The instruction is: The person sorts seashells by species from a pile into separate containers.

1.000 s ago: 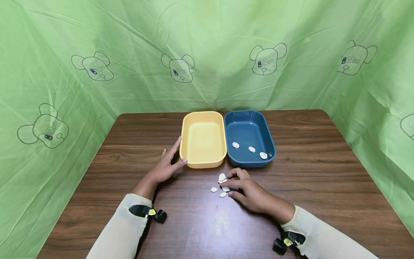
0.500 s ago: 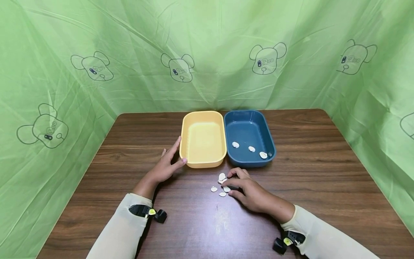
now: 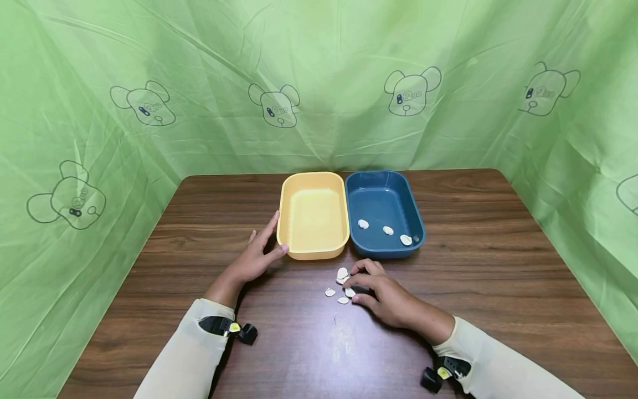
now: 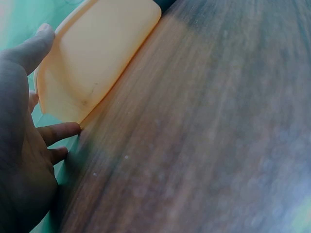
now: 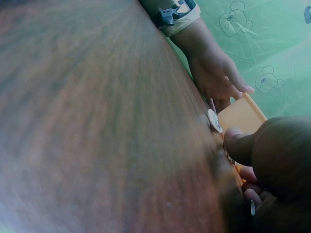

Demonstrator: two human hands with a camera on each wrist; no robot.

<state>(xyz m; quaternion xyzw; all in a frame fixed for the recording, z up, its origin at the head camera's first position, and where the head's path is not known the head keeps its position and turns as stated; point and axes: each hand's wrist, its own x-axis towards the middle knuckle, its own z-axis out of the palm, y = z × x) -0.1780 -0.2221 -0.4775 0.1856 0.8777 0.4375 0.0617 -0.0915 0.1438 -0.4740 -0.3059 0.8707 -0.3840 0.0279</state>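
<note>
In the head view my left hand [image 3: 255,257] rests against the near left corner of a yellow tray [image 3: 287,210]. Its thumb lies at the rim and the fingers stretch along the outer side. My right hand [image 3: 389,293] is low over the table, with bent fingers around a white seashell [image 3: 350,292] between index finger and thumb. Just left of those fingers lie several more seashells: a stacked pair [image 3: 342,273], one loose shell [image 3: 330,292] and another shell [image 3: 343,300] nearer the front. In the right wrist view the thumb [image 5: 238,145] partly hides the shells.
A blue tray [image 3: 418,213] stands against the yellow tray's right side, with 3 white seashells on its floor, one being this shell [image 3: 363,224]. Both trays sit on a brown wooden table [image 3: 478,233]. Green cloth [image 3: 339,127] with mouse-face drawings surrounds the table at the back and sides.
The seashell at my right fingertips has slid slightly right, towards the thumb, as the index finger drew back a little. My left hand and both trays have stayed in place.
</note>
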